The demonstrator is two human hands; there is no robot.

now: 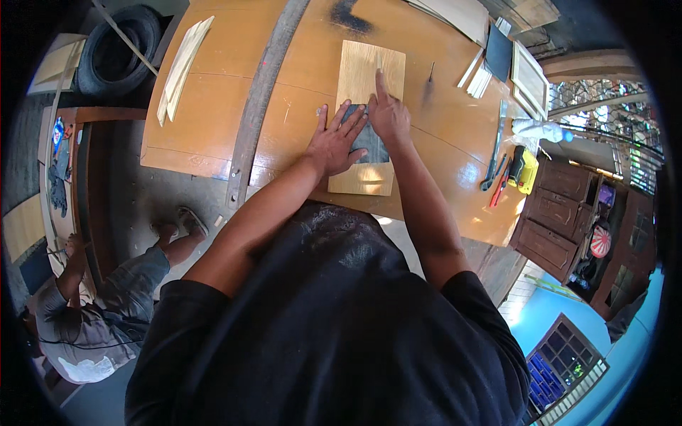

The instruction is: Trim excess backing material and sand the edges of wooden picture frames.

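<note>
A rectangular wooden board (355, 67) with visible grain lies lengthwise in front of me on the orange-brown table. Across its nearer half rests a dark grey sheet (374, 145) that looks like sandpaper. My left hand (339, 142) lies over the sheet's left part with its fingers spread, pressing it flat. Just right of it, my right hand (388, 113) stretches its index finger toward the far end of the board, the other fingers curled under. I see nothing held in it, though the curled fingers are partly hidden. The fingertip seems to touch the board.
A long dark wooden beam (259, 99) crosses the table (298, 50) on my left, with thin wood strips (186, 67) beyond. To the right lie a saw-like blade (495, 142), a red cutter (500, 183), a yellow-black tool (524, 170) and a plastic bottle (536, 130). Another person (99, 305) works at lower left.
</note>
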